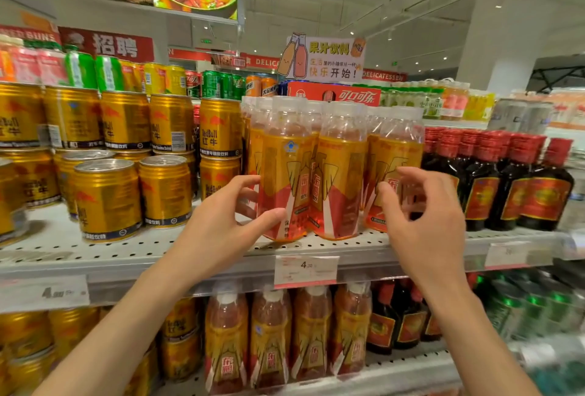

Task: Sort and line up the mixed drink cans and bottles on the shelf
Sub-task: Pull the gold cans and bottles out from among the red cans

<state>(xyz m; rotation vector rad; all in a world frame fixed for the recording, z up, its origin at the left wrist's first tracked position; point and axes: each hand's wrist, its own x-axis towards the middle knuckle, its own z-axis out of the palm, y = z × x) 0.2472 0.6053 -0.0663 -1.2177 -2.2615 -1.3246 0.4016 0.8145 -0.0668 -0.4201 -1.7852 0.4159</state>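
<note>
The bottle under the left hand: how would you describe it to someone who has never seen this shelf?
On the middle shelf, between gold cans and dark red-capped bottles, stand orange-labelled bottles. It is the front-left bottle, directly above the 4.20 price tag. Only this one has the left hand around it.

On the shelf [190, 250] before us, we see cans [107, 199] stacked at the left, plastic bottles [342, 170] in the middle and glass bottles [512, 180] at the right. Our hands flank the middle group: left hand [228, 221] at the front bottle [285, 174], right hand [421, 215] before another.
</note>
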